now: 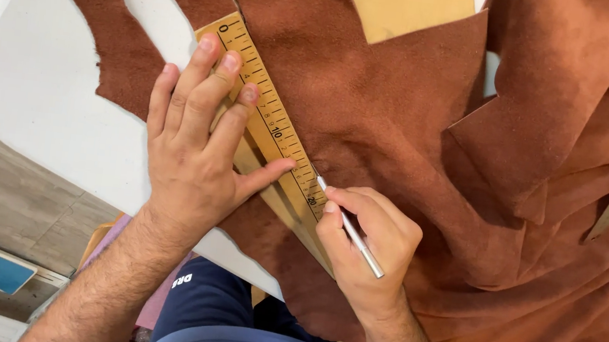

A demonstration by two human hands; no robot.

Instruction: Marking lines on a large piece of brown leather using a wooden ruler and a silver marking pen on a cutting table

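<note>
Where fingers [209, 99] press: ruler [272, 121] beneath.

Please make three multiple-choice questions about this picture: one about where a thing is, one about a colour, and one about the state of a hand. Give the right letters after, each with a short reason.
1. Where does the wooden ruler lie?
A. On the brown suede hide
B. On the floor
C. Standing against a wall

2. What colour is the suede hide?
A. Grey
B. Reddish brown
C. Green

3. What is the right hand doing?
A. Resting open and empty
B. Gripping a thin silver tool
C. Holding a cup

Answers:
1. A: the ruler lies flat on the hide over the white table, pressed down by the spread left hand.
2. B: the whole hide is a reddish brown.
3. B: the fingers are closed round the silver tool, whose tip meets the ruler's edge.
</note>
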